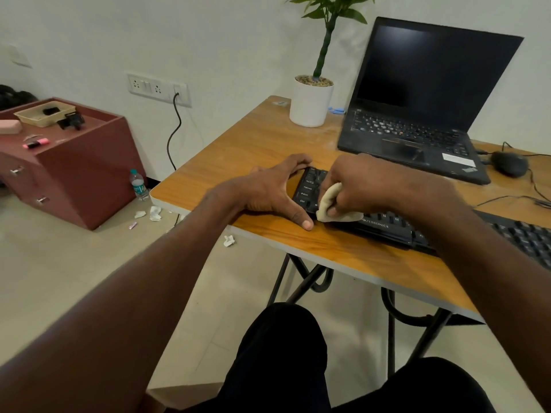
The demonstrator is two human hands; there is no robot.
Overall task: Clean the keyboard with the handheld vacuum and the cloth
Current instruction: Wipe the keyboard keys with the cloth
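Note:
A black keyboard (pixel 387 228) lies along the front of the wooden table (pixel 262 144). My left hand (pixel 268 192) holds the keyboard's left end, with the fingers on its far corner and the thumb along its near edge. My right hand (pixel 357 186) grips a bunched cream cloth (pixel 331 204) and presses it onto the keys at the left end. My right forearm hides the middle of the keyboard. No handheld vacuum is in view.
An open black laptop (pixel 423 114) stands behind the keyboard, a white potted plant (pixel 311 102) to its left, a black mouse (pixel 508 163) to its right. On the floor at the left are a maroon drawer cabinet (pixel 74 174), a water bottle (pixel 138 186) and scraps of paper (pixel 155 213).

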